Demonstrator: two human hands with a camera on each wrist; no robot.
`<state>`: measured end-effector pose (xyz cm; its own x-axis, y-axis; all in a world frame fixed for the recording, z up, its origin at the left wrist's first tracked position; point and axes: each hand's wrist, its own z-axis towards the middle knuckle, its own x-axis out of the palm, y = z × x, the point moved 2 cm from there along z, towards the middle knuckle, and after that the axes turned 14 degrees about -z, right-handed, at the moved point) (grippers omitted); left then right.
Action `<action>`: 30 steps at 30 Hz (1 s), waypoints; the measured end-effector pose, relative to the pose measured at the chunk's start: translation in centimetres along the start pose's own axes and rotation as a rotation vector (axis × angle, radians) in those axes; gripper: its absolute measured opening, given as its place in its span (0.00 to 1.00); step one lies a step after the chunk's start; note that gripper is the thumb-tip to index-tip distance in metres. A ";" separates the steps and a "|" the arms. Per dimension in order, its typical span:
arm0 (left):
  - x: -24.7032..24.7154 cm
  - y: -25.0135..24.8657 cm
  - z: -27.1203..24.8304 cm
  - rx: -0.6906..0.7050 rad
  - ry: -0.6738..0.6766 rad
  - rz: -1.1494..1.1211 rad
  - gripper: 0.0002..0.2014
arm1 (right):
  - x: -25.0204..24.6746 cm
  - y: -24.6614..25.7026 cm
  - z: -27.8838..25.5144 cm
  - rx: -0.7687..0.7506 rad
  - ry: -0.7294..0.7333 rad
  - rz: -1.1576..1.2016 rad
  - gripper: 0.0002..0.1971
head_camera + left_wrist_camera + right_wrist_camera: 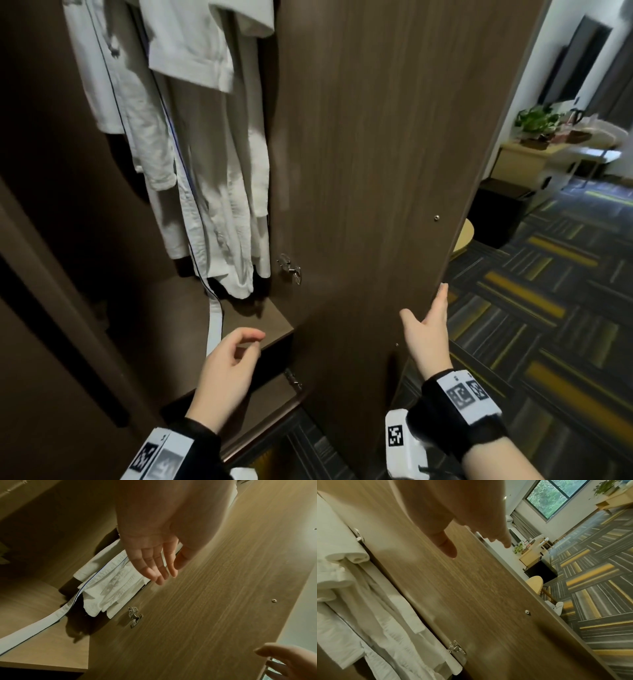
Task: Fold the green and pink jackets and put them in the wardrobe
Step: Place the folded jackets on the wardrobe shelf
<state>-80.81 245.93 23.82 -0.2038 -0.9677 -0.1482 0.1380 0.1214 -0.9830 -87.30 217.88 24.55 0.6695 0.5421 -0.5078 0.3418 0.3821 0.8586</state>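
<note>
Reaching with straight fingers, the right hand (426,330) touches the wardrobe door (370,154) edge; the left hand (227,370) hangs loosely curled, holding nothing.

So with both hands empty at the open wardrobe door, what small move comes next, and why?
Probably the right hand swings the wardrobe door by its free edge: its straight fingers are at that edge, the left hand holds nothing, and neither jacket is in view.

White robes (191,137) cut off above; door (376,171) hiding room behind.
</note>
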 end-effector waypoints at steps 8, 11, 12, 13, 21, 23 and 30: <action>-0.8 -0.2 0.6 0.007 -0.024 -0.005 0.12 | -0.4 -0.8 1.8 0.043 -0.062 0.048 0.32; -1.1 -0.2 0.6 0.013 -0.020 0.010 0.11 | -0.3 -0.7 1.9 0.076 -0.082 0.066 0.25; -1.3 -0.2 0.5 0.014 -0.019 0.015 0.11 | -0.1 -0.7 1.7 0.088 -0.078 0.069 0.23; -1.4 -0.2 0.4 0.015 -0.018 0.017 0.11 | 0.1 -0.7 1.3 0.090 -0.075 0.074 0.22; -2.9 -0.3 -0.6 0.018 -0.012 0.030 0.10 | 2.4 0.8 -4.4 -0.123 -0.080 0.145 0.28; -4.0 -0.3 -1.0 0.001 -0.033 0.018 0.10 | 3.5 1.3 -5.3 -0.179 -0.016 0.158 0.29; -10.2 -0.5 -3.8 -0.013 -0.108 0.042 0.10 | 8.6 3.9 -7.9 -0.270 0.186 0.086 0.12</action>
<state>-82.50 256.64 25.37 -0.0923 -0.9798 -0.1774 0.1318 0.1645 -0.9775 -85.46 229.94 23.00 0.5476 0.6988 -0.4603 0.0855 0.5005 0.8615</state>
